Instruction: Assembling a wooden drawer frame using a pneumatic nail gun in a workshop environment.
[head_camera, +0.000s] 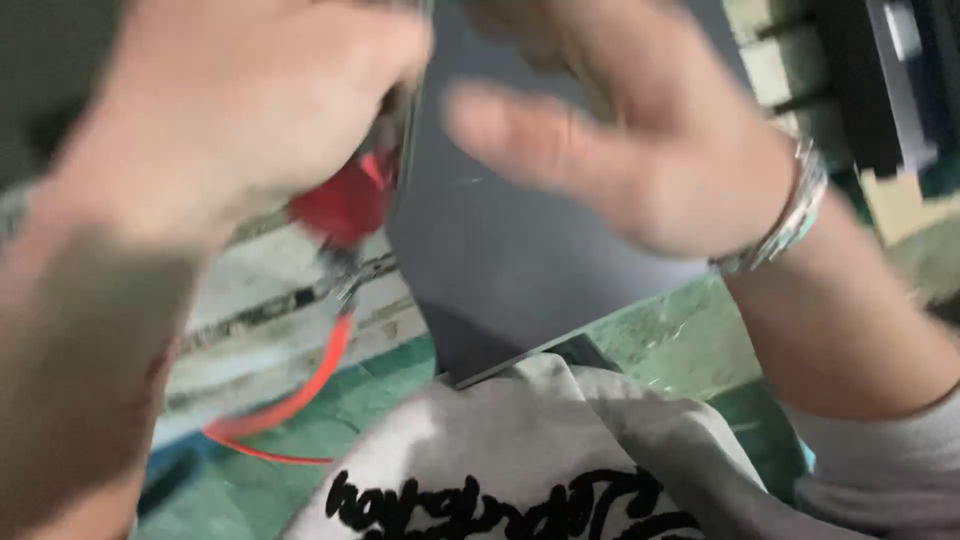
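Clenched around a red-bodied hand tool (345, 205) with a looping red cord, the left hand (230, 110) presses it against the left edge of a flat dark grey panel (500, 250); the right hand (640, 150) hovers splayed, grasping nothing, over the panel's upper right.

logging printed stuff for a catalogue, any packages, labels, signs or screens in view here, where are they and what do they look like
No packages, signs or screens show.
Printed lettering: bottom centre, on the light grey garment below the hands; thick black brush-like strokes, seen upside down and cut by the frame edge.
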